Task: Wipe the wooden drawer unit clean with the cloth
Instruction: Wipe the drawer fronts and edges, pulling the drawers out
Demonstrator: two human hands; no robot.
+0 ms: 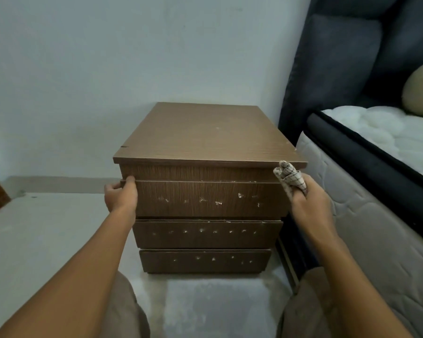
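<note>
Wooden drawer unit (205, 142): left hand (121, 195) is gripping its top drawer's edge, right hand (303, 198) clutching checked cloth (291, 178) (best steadying unit, wiping firmly).

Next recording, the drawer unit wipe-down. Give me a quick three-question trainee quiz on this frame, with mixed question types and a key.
1. True or false: the cloth lies flat on top of the drawer unit.
2. The cloth is held by: A) the left hand, B) the right hand, C) neither of the hands.
3. Fill in: the left hand grips a drawer front at its ___ edge.
Key: 1 false; 2 B; 3 left.
</note>
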